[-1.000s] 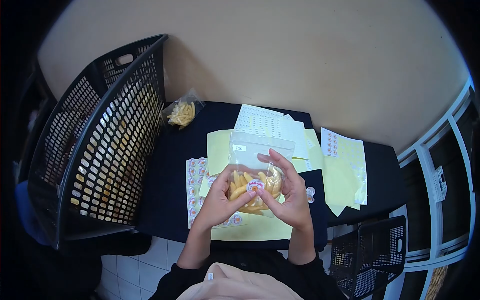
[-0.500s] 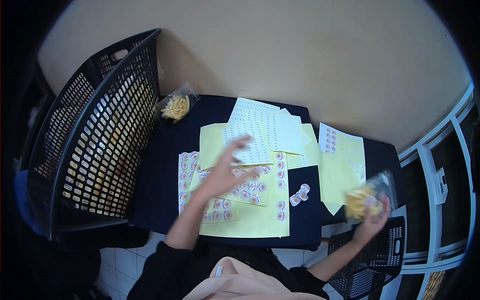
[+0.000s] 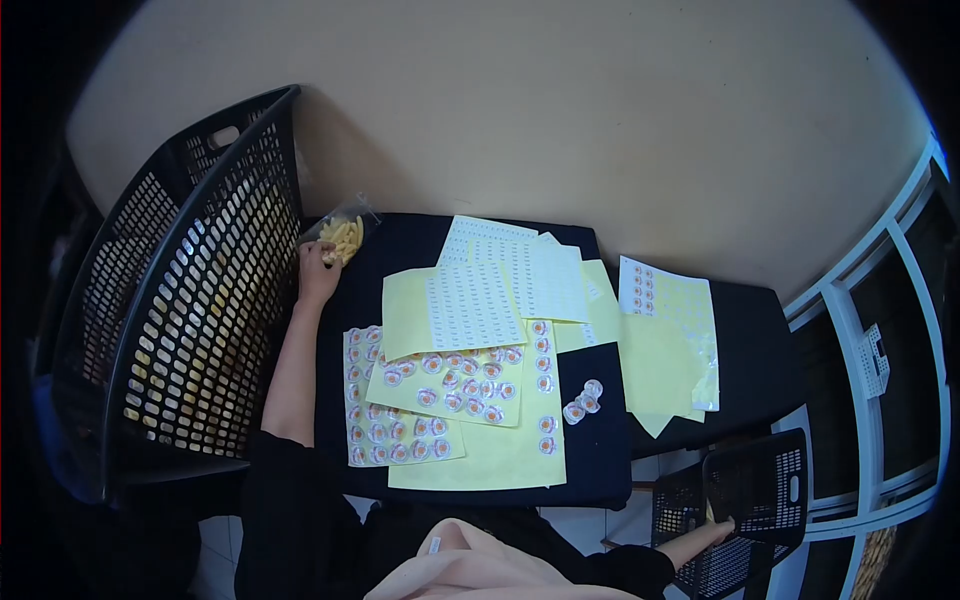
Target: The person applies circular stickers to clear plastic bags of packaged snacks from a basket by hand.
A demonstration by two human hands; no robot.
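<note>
At the far left corner of the dark table [image 3: 400, 236], my left hand [image 3: 318, 264] is gripping the clear bag of yellow snacks [image 3: 342, 236], fingers curled on its near edge, beside the tall black basket [image 3: 190, 290]. My right hand [image 3: 722, 524] is sitting low in the small basket [image 3: 750, 490], and I cannot tell how its fingers stand. I am judging a pinch on the film, not the brittle sticks, as safest.

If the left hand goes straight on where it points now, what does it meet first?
Probably the clear bag of yellow snacks, just ahead of the left hand; whether they touch is unclear.
</note>
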